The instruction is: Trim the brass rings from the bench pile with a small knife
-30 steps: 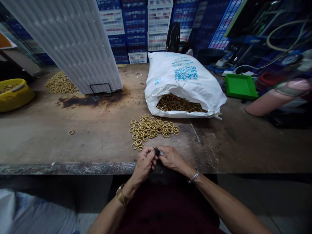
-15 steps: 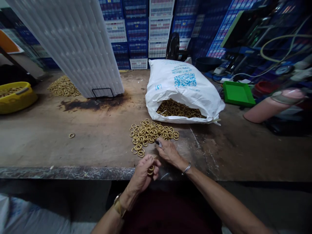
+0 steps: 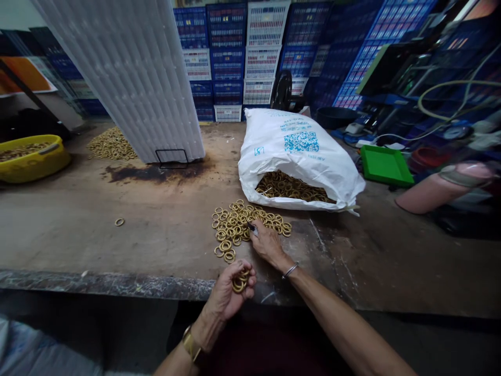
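Note:
My left hand (image 3: 234, 286) is at the table's front edge, palm up, fingers curled round several brass-coloured rings (image 3: 240, 282). Just beyond it, my right hand (image 3: 268, 243) reaches to the near right side of a loose pile of rings (image 3: 237, 222). It grips a small tool (image 3: 252, 227) with a dark tip and a greyish body; its exact kind is unclear. The tip is at the pile; whether it touches a ring cannot be made out. Behind the pile lies a white woven sack (image 3: 270, 130), its open mouth towards me and many more rings inside.
A single ring (image 3: 119, 222) lies to the left. Farther back are a ribbed translucent panel (image 3: 156, 104), a ring heap (image 3: 111, 143) and a yellow basin (image 3: 47, 162). At right are a green tray (image 3: 385, 166) and a pink bottle (image 3: 438, 190). Stacked crates (image 3: 227, 62) line the back.
The view has shifted, so the scene sits slightly lower. My left hand's fingertips have moved off a ring, and the held rings show more in the palm. My right hand has moved farther into the pile.

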The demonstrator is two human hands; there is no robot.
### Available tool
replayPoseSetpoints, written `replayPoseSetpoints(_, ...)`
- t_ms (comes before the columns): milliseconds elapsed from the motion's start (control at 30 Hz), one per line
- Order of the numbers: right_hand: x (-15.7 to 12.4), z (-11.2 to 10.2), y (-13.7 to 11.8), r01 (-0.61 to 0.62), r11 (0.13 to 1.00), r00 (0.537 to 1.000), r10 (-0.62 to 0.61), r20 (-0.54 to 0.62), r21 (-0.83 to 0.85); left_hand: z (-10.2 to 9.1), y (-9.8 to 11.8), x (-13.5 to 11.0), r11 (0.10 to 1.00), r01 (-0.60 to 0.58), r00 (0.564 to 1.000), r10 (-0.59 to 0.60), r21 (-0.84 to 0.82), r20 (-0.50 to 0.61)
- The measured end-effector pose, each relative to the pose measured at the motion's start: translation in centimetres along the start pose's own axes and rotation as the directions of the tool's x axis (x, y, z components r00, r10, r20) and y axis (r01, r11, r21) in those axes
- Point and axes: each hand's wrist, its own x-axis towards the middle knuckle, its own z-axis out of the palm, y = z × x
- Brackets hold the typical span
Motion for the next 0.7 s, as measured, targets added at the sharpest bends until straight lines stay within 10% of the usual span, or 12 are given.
replayPoseSetpoints(267,0.0,0.4,1.5,-0.054,0.930,0.995,0.079,-0.055,0.363,0.5,0.4,0.8,0.954,-0.142,0.986,0.160,0.262,-0.047)
replayPoseSetpoints(467,-1.7,-1.2,1.8,-0.298,0.613,0.955,0.193,0.227,0.731,1.0,0.7,1.9,0.441,-0.421,0.814,0.569,0.792,0.116)
replayPoseSetpoints(700,-4.1,-3.0,0.9,-0.519,0.366,0.843,0.071,0.533,0.772,0.8,0.2,2.3,0.138,-0.509,0.756,0.543,0.850,0.365)
